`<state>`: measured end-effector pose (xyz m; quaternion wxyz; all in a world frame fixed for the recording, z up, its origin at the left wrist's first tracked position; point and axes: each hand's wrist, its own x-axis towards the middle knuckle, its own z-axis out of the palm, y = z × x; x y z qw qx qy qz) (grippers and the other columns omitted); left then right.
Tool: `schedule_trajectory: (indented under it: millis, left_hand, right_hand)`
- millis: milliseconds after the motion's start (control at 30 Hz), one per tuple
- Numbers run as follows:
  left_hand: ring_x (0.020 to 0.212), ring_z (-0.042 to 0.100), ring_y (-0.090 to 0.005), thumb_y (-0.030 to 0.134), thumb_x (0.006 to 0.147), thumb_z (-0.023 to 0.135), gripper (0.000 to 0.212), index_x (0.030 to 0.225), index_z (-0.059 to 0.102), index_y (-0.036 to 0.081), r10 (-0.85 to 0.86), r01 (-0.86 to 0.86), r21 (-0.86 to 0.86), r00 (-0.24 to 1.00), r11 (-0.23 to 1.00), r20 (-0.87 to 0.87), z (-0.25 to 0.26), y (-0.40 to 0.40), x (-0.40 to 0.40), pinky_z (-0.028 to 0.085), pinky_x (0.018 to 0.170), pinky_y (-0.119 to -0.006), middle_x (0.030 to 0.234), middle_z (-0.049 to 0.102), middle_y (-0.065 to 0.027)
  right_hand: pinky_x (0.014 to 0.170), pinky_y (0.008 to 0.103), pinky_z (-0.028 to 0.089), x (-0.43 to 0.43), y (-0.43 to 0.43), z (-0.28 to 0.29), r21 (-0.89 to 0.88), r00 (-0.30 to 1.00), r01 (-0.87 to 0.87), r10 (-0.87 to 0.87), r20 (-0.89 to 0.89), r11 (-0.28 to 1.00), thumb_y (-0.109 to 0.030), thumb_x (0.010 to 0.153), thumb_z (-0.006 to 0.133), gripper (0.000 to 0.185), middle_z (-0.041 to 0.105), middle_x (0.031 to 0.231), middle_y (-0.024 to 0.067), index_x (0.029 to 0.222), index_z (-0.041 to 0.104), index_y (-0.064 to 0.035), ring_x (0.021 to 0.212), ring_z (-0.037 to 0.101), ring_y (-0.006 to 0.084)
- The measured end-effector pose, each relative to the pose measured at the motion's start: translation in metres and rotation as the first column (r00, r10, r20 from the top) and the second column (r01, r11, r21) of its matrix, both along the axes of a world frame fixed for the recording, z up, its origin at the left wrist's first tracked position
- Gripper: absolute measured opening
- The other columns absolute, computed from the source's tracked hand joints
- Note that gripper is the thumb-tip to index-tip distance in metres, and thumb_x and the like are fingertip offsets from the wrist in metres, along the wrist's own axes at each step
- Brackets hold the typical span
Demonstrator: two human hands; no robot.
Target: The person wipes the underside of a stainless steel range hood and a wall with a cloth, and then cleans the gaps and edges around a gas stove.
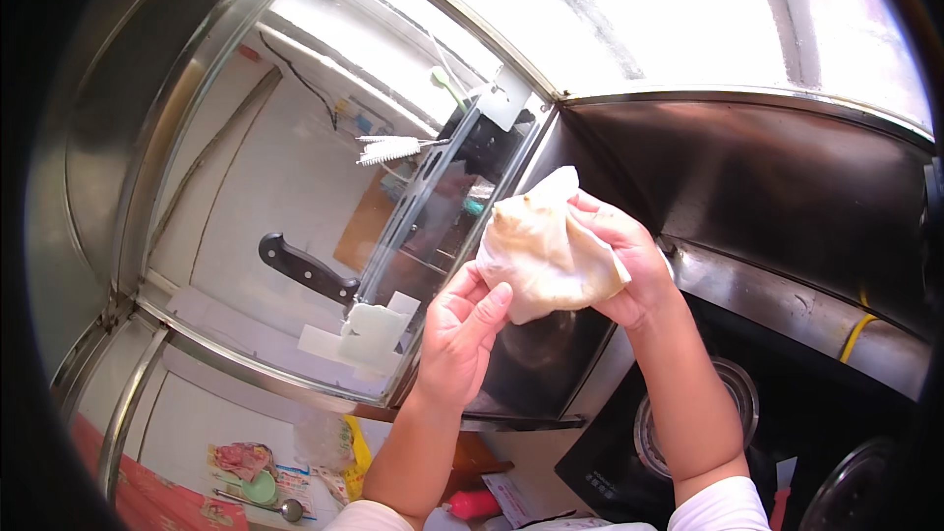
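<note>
A damp-looking white cloth with yellow-brown stains is held up before me, loosely bunched and folded. My left hand pinches its lower left edge between thumb and fingers. On the other side, my right hand grips the cloth's right edge, its fingertips partly hidden behind the fabric. Left of the cloth stands a glass pane in a metal frame. A rack on the pane holds a knife by its blade end, with the black riveted handle sticking out.
A white bristle brush and a green-handled utensil hang at the rack. Below my right forearm lies a black cooktop with a round metal ring. A ladle and a green bowl lie at lower left.
</note>
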<state>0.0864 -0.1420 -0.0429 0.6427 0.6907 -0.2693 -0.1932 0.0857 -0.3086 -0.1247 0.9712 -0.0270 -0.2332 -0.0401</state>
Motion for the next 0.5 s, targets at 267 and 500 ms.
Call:
schedule_trajectory:
  millis: [267, 500]
  left_hand:
    - [0.096, 0.063, -0.0177, 0.004, 0.093, 0.055, 0.021, 0.113, 0.050, -0.001, 0.121, -0.120, -0.014, 0.985, 0.993, 0.125, -0.007, 0.006, -0.002, 0.054, 0.084, -0.034, 0.108, 0.062, -0.0108]
    - [0.089, 0.063, -0.0130, 0.004, 0.092, 0.053, 0.013, 0.105, 0.054, 0.001, 0.241, -0.222, -0.103, 0.939, 0.970, 0.244, -0.004, 0.018, 0.004, 0.054, 0.077, -0.029, 0.103, 0.063, -0.0077]
  right_hand:
    - [0.092, 0.0369, 0.051, -0.003, 0.001, -0.013, -0.025, 1.000, -0.025, 0.025, -0.005, 0.999, -0.012, 0.096, 0.049, 0.027, 0.061, 0.115, 0.0144, 0.119, 0.051, 0.0012, 0.104, 0.063, 0.0224]
    - [0.092, 0.0388, 0.051, -0.003, 0.012, -0.017, 0.004, 0.995, -0.093, 0.093, 0.022, 0.996, -0.011, 0.095, 0.048, 0.031, 0.059, 0.120, 0.0146, 0.124, 0.049, 0.0018, 0.106, 0.062, 0.0234]
